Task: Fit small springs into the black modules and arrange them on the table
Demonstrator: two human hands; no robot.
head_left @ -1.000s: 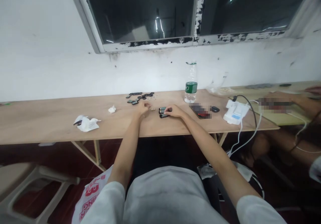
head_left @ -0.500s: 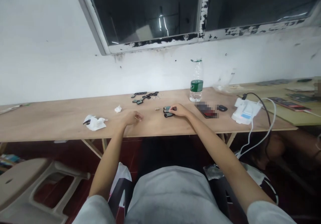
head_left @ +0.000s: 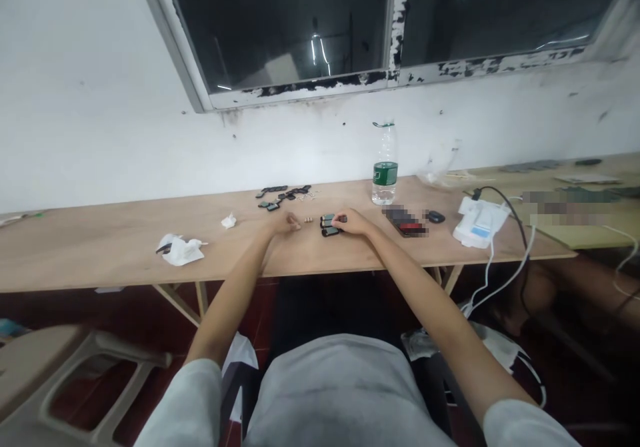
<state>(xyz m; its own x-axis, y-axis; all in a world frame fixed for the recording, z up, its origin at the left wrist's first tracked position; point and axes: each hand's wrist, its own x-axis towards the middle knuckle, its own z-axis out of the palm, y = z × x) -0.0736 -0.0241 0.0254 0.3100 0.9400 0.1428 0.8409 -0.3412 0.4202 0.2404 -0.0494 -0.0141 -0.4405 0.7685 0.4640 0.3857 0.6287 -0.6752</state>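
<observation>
You seem to be sorting through small parts — your right hand (head_left: 350, 221) touches the dark pieces (head_left: 330, 231) lined up between the near and far edges of the surface (head_left: 115, 233), though whether its fingers grip one I cannot tell. Your left hand (head_left: 285, 221), fingers curled, is just beside the pale bits (head_left: 309, 219), its hold unclear. The next move likely calls for a light pinch — without nudging the row.

Row of dark pieces (head_left: 330, 231) touched by right hand (head_left: 352, 221); small pale parts (head_left: 309, 219) seen near left hand (head_left: 285, 223).
</observation>
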